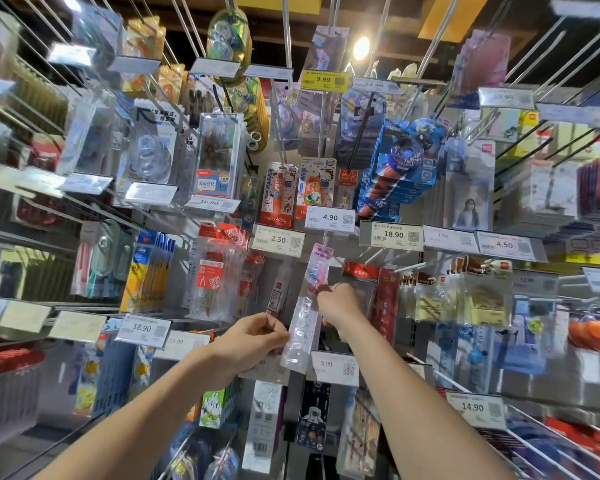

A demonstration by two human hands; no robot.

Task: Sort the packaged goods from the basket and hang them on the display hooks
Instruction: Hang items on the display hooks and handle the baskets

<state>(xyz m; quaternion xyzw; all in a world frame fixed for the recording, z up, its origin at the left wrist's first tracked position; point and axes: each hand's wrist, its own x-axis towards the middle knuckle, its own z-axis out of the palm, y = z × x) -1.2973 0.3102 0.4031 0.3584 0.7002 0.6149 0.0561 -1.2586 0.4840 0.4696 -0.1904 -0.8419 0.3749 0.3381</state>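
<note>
While left hand (257, 336) pinches lower left edge of long clear package (301, 327), package stands tilted between hands, pink top just under 4.90 price tag (329, 219); hook threading unclear. Fingers curled, right hand (340, 306) grips package's middle from right, beside red hanging packs (386, 299).

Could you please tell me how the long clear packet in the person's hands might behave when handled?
The long clear packet is narrow and slim, so probably light. It looks fairly straight between the left hand and right hand, so likely semi-stiff. Its glossy plastic could be slippery in a loose grip.
</note>
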